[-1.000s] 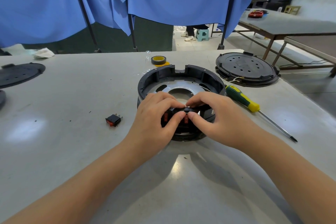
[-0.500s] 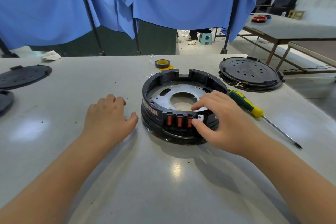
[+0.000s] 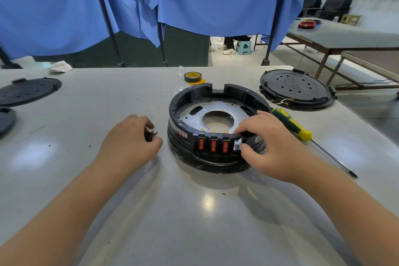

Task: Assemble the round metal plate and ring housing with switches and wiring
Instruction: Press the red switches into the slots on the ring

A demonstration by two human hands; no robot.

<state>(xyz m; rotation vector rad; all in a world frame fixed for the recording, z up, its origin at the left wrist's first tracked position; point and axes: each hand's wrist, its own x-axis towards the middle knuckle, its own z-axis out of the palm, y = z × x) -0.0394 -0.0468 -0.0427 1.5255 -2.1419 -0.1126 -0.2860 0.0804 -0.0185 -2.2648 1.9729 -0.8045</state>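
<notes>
No text can be read. The housing point(image 3: 218, 127) carries a white strip label point(image 3: 181, 134) with red marks on its near-left wall, left of the three red switches point(image 3: 213, 146), but the marks are too small to make out. Each switch shows a faint mark, likewise illegible

You're working on a smooth, glossy grey tabletop point(image 3: 194, 222) that's throwing glare. Ring housing point(image 3: 187, 97) is looking like matt black plastic; the plate point(image 3: 190, 114) inside is showing as dull brushed metal. Switches point(image 3: 213, 146) are reading glossy red plastic. Screwdriver point(image 3: 291, 124) is showing a rubbery green-yellow handle.
</notes>
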